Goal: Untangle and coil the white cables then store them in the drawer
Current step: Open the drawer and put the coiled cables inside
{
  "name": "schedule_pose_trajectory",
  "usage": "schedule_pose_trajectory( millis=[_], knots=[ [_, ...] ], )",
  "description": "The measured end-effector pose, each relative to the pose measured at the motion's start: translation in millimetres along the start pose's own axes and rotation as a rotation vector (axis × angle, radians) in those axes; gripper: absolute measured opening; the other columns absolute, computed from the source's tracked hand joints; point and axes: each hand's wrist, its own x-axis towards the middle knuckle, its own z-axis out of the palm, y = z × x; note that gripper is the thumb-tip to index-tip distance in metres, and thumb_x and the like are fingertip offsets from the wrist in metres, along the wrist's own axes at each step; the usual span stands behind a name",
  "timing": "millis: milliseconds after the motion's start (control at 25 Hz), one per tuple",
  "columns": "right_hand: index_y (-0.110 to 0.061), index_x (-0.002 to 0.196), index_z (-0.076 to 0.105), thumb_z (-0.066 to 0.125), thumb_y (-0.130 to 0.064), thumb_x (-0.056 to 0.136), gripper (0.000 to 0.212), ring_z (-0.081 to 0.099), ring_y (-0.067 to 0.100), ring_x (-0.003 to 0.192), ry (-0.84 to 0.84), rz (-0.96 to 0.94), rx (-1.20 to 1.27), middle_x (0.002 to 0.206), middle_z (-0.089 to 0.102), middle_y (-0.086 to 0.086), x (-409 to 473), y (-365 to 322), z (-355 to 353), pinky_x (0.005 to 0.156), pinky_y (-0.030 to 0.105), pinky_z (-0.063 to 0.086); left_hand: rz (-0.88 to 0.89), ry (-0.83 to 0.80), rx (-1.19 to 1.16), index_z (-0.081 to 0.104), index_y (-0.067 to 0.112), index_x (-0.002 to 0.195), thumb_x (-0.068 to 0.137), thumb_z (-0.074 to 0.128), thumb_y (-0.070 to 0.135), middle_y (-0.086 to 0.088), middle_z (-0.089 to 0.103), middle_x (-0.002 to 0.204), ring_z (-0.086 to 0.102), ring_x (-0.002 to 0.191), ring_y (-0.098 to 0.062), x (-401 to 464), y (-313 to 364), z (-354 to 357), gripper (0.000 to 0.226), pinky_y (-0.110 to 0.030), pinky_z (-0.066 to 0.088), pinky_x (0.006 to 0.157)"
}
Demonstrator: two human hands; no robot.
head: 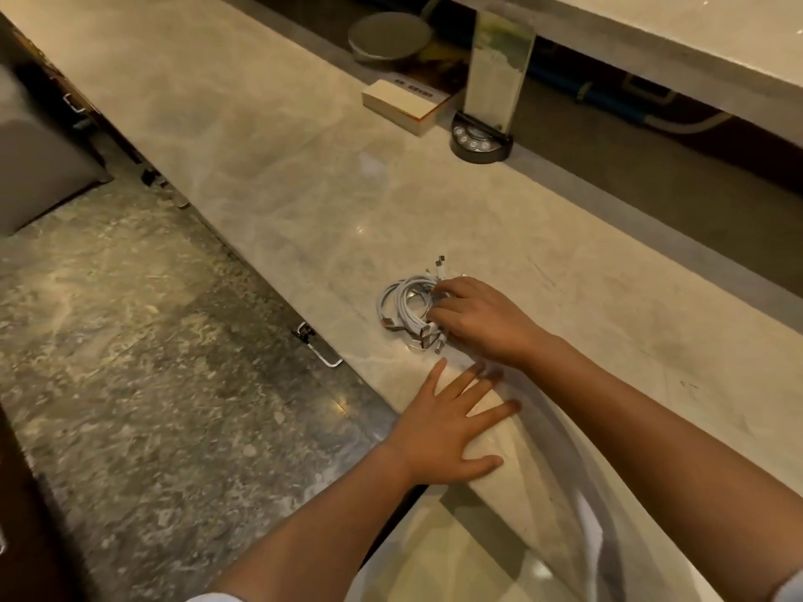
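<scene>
A bundle of white cables (406, 304) lies on the marble counter (269, 167) near its front edge, looped loosely with several plug ends sticking out at the top and bottom. My right hand (482, 317) rests on the right side of the bundle, fingers curled over the strands. My left hand (452, 423) lies flat with spread fingers on the counter edge, just below the bundle and apart from it. A metal drawer handle (319, 347) sticks out under the counter edge, left of the cables; the drawer front is hidden.
At the back of the counter lie a book (408, 104), a round grey disc (391, 36) and a clear sign holder on a black base (480, 141). A raised ledge runs behind. More handles (74, 104) line the counter front. Marble floor lies to the left.
</scene>
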Motion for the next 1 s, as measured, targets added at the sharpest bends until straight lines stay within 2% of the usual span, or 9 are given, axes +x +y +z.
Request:
schedule_pose_trajectory(
  millis=[160, 400, 520, 640, 680, 800, 1000],
  knots=[
    [-0.007, 0.071, 0.065, 0.064, -0.007, 0.071, 0.001, 0.063, 0.031, 0.078, -0.049, -0.038, -0.015, 0.071, 0.067, 0.008, -0.6, 3.4, 5.8, 0.072, 0.037, 0.05, -0.008, -0.002, -0.002, 0.02, 0.038, 0.146, 0.086, 0.039, 0.061, -0.006, 0.018, 0.157, 0.005, 0.146, -0.023, 0.4, 0.1, 2.3, 0.067, -0.055, -0.001, 0.113],
    [-0.014, 0.074, 0.068, 0.057, -0.017, 0.07, 0.012, 0.063, 0.025, 0.081, -0.23, 0.066, 0.046, 0.073, 0.071, 0.003, 9.6, 6.1, -5.2, 0.084, 0.033, 0.042, -0.007, 0.029, -0.014, 0.023, 0.037, 0.145, 0.085, 0.04, 0.061, -0.006, 0.02, 0.157, 0.008, 0.145, -0.023, 0.4, -0.2, 4.8, 0.067, -0.056, 0.002, 0.112],
    [-0.018, 0.078, 0.068, 0.052, -0.032, 0.07, 0.023, 0.061, 0.02, 0.087, -0.389, 0.103, 0.111, 0.081, 0.07, 0.001, 14.7, 9.4, -13.5, 0.089, 0.031, 0.037, -0.007, 0.038, -0.01, 0.024, 0.037, 0.144, 0.085, 0.04, 0.061, -0.006, 0.019, 0.157, 0.006, 0.145, -0.022, 0.1, -0.1, 4.1, 0.066, -0.056, 0.0, 0.111],
    [-0.02, 0.078, 0.067, 0.054, -0.046, 0.069, 0.031, 0.059, 0.018, 0.084, -0.408, 0.133, 0.141, 0.078, 0.067, -0.001, 16.0, 8.9, -13.0, 0.088, 0.032, 0.039, 0.002, 0.052, -0.005, 0.026, 0.036, 0.144, 0.085, 0.04, 0.06, -0.007, 0.023, 0.156, 0.011, 0.145, -0.022, 0.4, -0.8, 4.0, 0.065, -0.055, 0.0, 0.113],
    [-0.019, 0.078, 0.067, 0.059, -0.044, 0.069, 0.028, 0.058, 0.019, 0.083, -0.385, 0.155, 0.166, 0.077, 0.066, -0.001, 15.1, 6.9, -10.9, 0.085, 0.033, 0.04, 0.0, 0.048, -0.002, 0.026, 0.036, 0.144, 0.085, 0.04, 0.06, -0.007, 0.024, 0.155, 0.012, 0.144, -0.023, 0.2, -0.6, 4.2, 0.065, -0.056, 0.001, 0.113],
    [-0.015, 0.068, 0.063, 0.067, -0.016, 0.066, 0.005, 0.059, 0.025, 0.074, -0.277, 0.131, 0.168, 0.068, 0.064, 0.002, 12.3, 1.9, -4.8, 0.075, 0.034, 0.042, -0.017, 0.034, -0.003, 0.024, 0.037, 0.144, 0.085, 0.036, 0.061, -0.006, 0.022, 0.156, 0.011, 0.145, -0.022, 0.3, 1.0, 3.5, 0.065, -0.056, 0.0, 0.111],
    [-0.013, 0.061, 0.06, 0.066, -0.008, 0.064, 0.008, 0.057, 0.027, 0.069, -0.212, 0.109, 0.169, 0.061, 0.061, 0.003, 10.0, 0.7, -1.2, 0.074, 0.035, 0.043, -0.017, 0.02, -0.012, 0.023, 0.037, 0.145, 0.085, 0.037, 0.061, -0.006, 0.02, 0.157, 0.009, 0.145, -0.022, -0.1, 0.5, 4.3, 0.066, -0.058, -0.001, 0.111]
  ],
)
